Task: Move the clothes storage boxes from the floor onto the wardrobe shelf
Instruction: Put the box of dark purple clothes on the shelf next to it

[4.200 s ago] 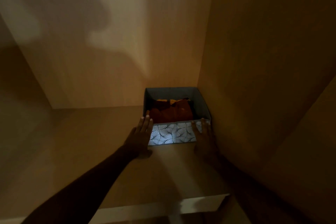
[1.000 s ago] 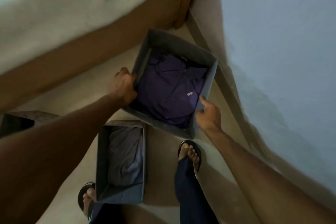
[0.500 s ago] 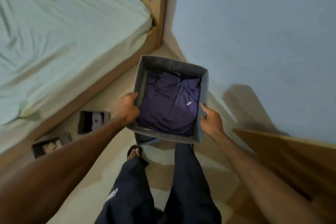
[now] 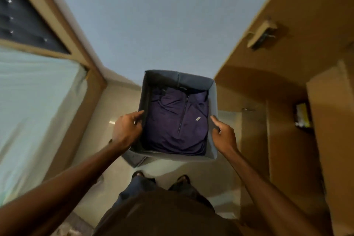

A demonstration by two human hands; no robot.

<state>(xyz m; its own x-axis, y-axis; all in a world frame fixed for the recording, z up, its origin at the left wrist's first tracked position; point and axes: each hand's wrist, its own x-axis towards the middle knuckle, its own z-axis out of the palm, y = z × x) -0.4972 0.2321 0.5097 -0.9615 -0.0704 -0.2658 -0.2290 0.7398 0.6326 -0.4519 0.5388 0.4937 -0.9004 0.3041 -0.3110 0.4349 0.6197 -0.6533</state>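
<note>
A grey fabric storage box (image 4: 213, 101) hangs in the air in front of me, held level at about waist height. A folded dark purple zip top (image 4: 178, 120) lies inside it. My left hand (image 4: 127, 130) grips the box's left wall, fingers over the rim. My right hand (image 4: 223, 136) grips the right wall. Below the held box, a corner of another grey box (image 4: 134, 158) shows on the floor. The open wooden wardrobe (image 4: 287, 117) stands to the right; its shelf is not clearly visible.
A bed with a pale green sheet (image 4: 34, 113) in a wooden frame fills the left side. A blue-grey wall (image 4: 162, 25) is straight ahead. The wardrobe door (image 4: 283, 17) with a hinge stands open at upper right. My feet (image 4: 161, 177) are on the pale floor.
The box with the purple top has come up off the floor in both hands. My view has swung from the floor toward the wall and wardrobe, and the other floor boxes have mostly left the frame.
</note>
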